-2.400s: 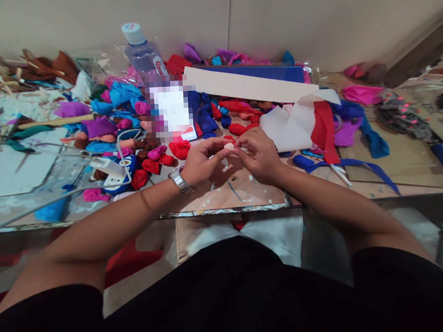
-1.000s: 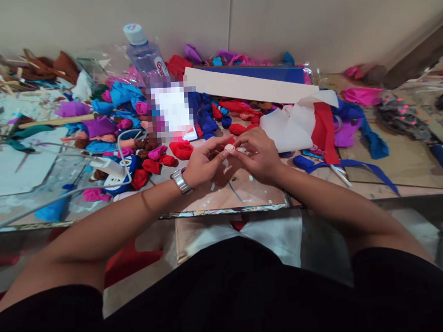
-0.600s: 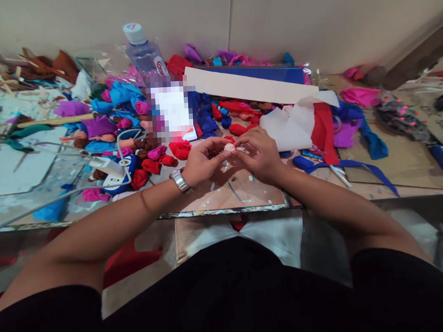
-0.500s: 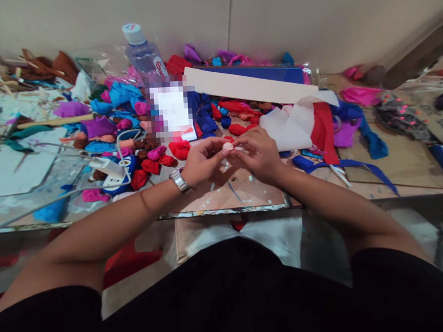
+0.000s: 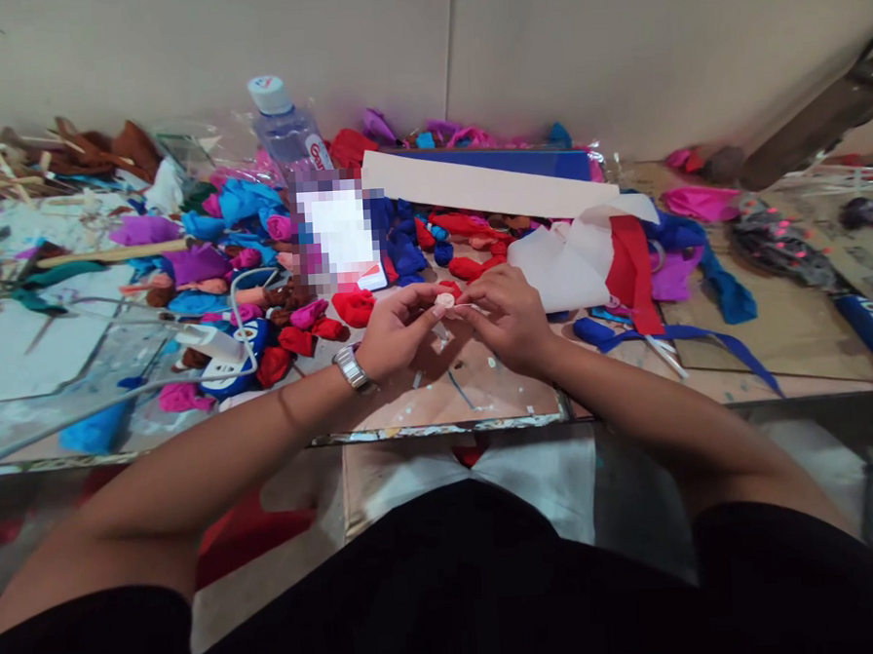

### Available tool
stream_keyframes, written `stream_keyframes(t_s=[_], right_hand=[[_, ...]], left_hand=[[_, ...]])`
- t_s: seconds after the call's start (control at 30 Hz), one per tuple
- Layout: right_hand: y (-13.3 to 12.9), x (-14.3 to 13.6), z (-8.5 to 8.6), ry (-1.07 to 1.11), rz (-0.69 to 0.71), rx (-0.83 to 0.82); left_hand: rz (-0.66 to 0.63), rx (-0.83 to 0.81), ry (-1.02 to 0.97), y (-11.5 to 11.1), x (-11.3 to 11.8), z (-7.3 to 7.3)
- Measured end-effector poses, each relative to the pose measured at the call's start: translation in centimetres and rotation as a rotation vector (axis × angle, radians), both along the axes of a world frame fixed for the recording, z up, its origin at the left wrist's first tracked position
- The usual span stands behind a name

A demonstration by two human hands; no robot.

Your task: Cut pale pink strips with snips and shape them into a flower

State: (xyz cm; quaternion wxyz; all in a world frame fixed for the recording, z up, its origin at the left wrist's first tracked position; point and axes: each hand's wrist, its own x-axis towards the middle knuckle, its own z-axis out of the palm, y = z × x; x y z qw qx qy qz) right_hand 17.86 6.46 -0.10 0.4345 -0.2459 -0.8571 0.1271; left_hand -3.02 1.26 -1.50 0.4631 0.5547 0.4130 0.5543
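Between my two hands is a small pale pink paper flower (image 5: 446, 300), wound round like a rosebud. My left hand (image 5: 399, 337) pinches it from the left with thumb and fingertips. From the other side, my right hand (image 5: 507, 315) grips a pale strip at the flower's edge, its fingers bent and close together. Both hands are just above the table's front part. Several red crumpled paper pieces (image 5: 355, 308) lie beyond and left of my left hand. White and red paper sheets (image 5: 565, 262) rest by my right hand.
A lit phone (image 5: 340, 234) leans before a water bottle (image 5: 287, 135). A white charger (image 5: 222, 343) with a grey cable (image 5: 118, 392) sits at left. A long cream strip (image 5: 487, 183) crosses the back. A blue ribbon (image 5: 700, 333) and cardboard (image 5: 788, 333) lie at right.
My view has tilted up slightly, so the table sits lower in it. Both hands keep hold of the flower, whose wound top now faces me more plainly.
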Motion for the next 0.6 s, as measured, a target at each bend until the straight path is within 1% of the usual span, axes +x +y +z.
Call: stream_keyframes(t_s=[0.13, 0.23, 0.33, 0.47, 0.6], right_hand=[[0.12, 0.03, -0.25, 0.022, 0.001, -0.027], [0.18, 0.03, -0.41, 0.029, 0.001, -0.034], [0.14, 0.00, -0.48, 0.022, -0.015, -0.037], [0.05, -0.04, -0.37, 0.012, -0.022, -0.033], [-0.03, 0.02, 0.00, 0.000, 0.012, -0.039]], left_hand=[[-0.025, 0.001, 0.021, 0.04, -0.20, -0.13], [-0.015, 0.044, 0.070, 0.09, -0.31, -0.35], [-0.017, 0.069, 0.077, 0.17, -0.31, -0.60], [-0.026, 0.054, 0.073, 0.27, -0.29, -0.74], [-0.001, 0.082, 0.089, 0.26, -0.30, -0.71]])
